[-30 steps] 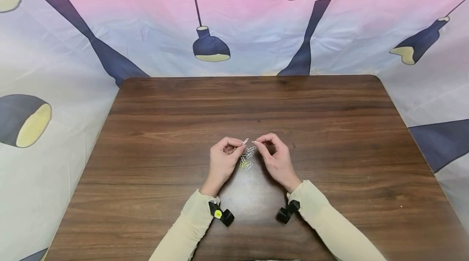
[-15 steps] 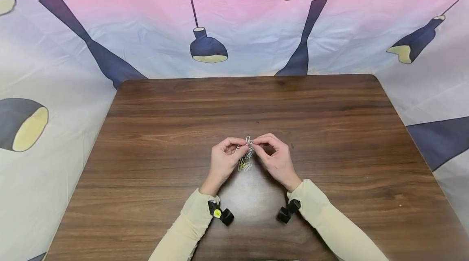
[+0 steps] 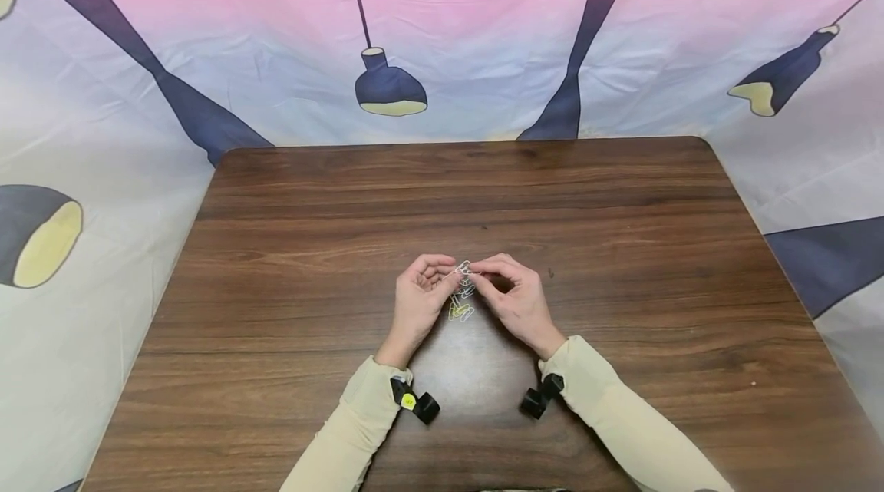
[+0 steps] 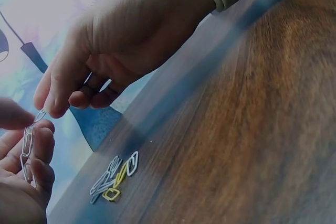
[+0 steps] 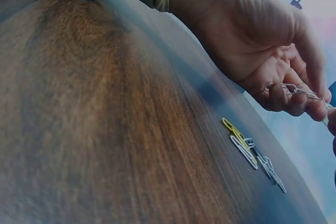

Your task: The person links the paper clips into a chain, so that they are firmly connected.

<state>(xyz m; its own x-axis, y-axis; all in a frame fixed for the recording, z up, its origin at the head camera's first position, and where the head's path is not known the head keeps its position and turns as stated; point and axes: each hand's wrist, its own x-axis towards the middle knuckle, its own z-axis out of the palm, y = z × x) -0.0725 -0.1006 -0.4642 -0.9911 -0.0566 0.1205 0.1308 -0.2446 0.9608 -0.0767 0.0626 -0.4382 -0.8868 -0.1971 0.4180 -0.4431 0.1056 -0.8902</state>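
Gripping linked paperclips [image 4: 25, 154] — left hand [image 3: 416, 304] (right hand [image 3: 522, 302] pinching one clip [image 4: 40, 114]).

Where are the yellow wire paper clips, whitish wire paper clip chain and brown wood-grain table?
Yellow wire paper clips [image 4: 120, 177]: left wrist view, upper clip's wire.
Whitish wire paper clip chain [image 4: 28, 140]: left wrist view, an upper link.
Brown wood-grain table [image 3: 442, 200]: head view, far tabletop.
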